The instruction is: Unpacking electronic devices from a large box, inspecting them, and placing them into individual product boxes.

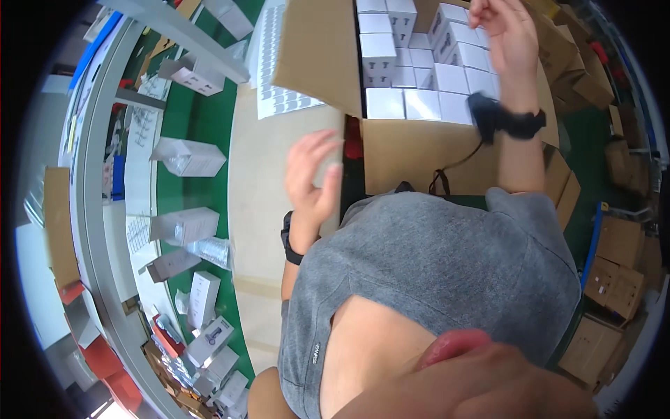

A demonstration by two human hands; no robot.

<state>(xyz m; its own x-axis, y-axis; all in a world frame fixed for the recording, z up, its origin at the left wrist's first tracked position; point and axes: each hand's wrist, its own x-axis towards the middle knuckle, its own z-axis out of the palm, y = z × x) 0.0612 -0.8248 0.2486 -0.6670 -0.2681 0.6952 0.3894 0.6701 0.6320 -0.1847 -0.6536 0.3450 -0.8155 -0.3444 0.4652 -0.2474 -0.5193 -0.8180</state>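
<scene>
Right hand is over white boxes, left hand over pale tabletop.

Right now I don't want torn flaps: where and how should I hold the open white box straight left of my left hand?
Probably best around the flat-sided body of the white box, coming from the right: its open flaps face left, its other end faces the left hand, and its visible sides are free.

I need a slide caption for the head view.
Right hand at an open carton of white boxes; left hand open, over a pale worktop.
</scene>
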